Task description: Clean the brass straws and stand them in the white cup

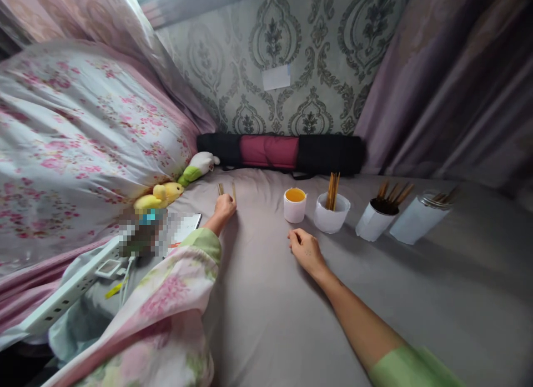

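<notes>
My left hand (225, 207) is closed around a few thin wooden sticks (227, 189) that stand up from its fingers, resting on the grey bed sheet (270, 320). My right hand (303, 247) lies on the sheet with its fingers curled under, holding nothing that I can see. Just beyond it stand several white cups in a row: one with orange contents (295, 205), one with light sticks (332, 211), one with dark-tipped sticks (375, 217), and a tilted one (417, 217) at the far right.
A floral quilt (75, 137) is piled at the left with a yellow plush toy (160, 195) and a green-white one (197, 166). A black and maroon bolster (278, 152) lies along the patterned wall. A white power strip (62, 301) sits at the lower left. Curtains (458, 87) hang at the right.
</notes>
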`<move>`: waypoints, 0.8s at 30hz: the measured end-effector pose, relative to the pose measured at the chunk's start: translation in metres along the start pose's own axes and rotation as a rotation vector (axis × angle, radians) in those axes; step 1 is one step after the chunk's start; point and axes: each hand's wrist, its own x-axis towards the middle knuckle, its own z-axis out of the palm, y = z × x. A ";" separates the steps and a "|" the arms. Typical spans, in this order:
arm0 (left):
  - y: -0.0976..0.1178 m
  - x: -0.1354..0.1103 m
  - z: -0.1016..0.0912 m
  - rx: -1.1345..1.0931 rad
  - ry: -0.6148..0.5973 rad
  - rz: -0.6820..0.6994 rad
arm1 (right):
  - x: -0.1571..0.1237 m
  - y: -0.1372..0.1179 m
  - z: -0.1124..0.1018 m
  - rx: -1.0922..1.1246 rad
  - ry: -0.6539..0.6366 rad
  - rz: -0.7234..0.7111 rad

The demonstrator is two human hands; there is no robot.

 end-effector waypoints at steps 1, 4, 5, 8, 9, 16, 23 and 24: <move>0.000 0.001 0.000 0.014 -0.003 0.004 | 0.000 0.000 0.000 0.003 -0.003 -0.002; -0.001 0.006 0.001 0.049 -0.009 0.016 | 0.000 0.000 0.000 0.006 -0.008 0.002; -0.002 0.007 0.001 0.059 -0.010 0.020 | 0.000 0.000 0.000 0.003 -0.010 0.007; -0.004 0.010 0.002 0.083 -0.015 0.030 | 0.000 -0.001 -0.001 -0.004 -0.014 0.019; -0.005 0.011 0.002 0.090 -0.017 0.033 | 0.000 -0.001 -0.001 -0.005 -0.015 0.020; -0.003 0.013 0.007 0.110 -0.033 0.016 | 0.000 -0.003 -0.001 -0.021 -0.014 0.016; 0.001 0.014 0.011 0.072 -0.026 0.022 | 0.000 -0.004 -0.002 -0.029 -0.012 0.019; 0.001 0.014 0.012 0.061 -0.024 0.030 | 0.000 -0.004 -0.002 -0.027 -0.014 0.022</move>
